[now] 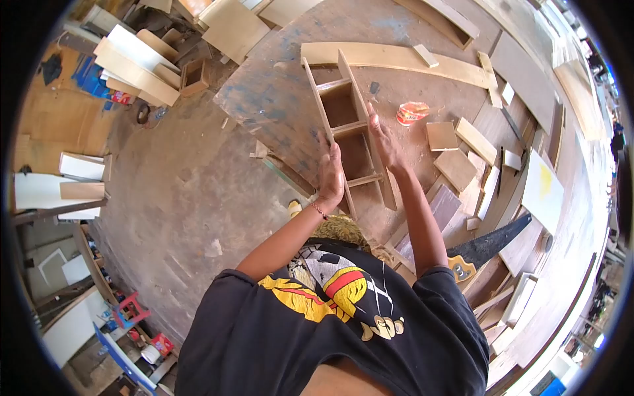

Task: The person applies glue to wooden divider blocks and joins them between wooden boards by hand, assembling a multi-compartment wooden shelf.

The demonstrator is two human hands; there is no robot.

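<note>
A narrow wooden frame (356,96) stands on the workbench in front of me, with two long side boards joined by several short crosspieces that form open compartments. My left hand (332,173) presses along its left side board, near the lower end. On the opposite side, my right hand (385,140) lies against the right board with the thumb up. Together the hands hold the frame between them; some fingers are hidden behind the boards. Just right of my right hand is a small red-and-white tub (412,113).
A long curved board (403,58) lies across the bench behind the frame. To the right are a handsaw (492,245), small wood squares (455,169) and many offcuts. The bench edge drops to a dusty floor (178,191) at left, with stacked panels (135,63) beyond.
</note>
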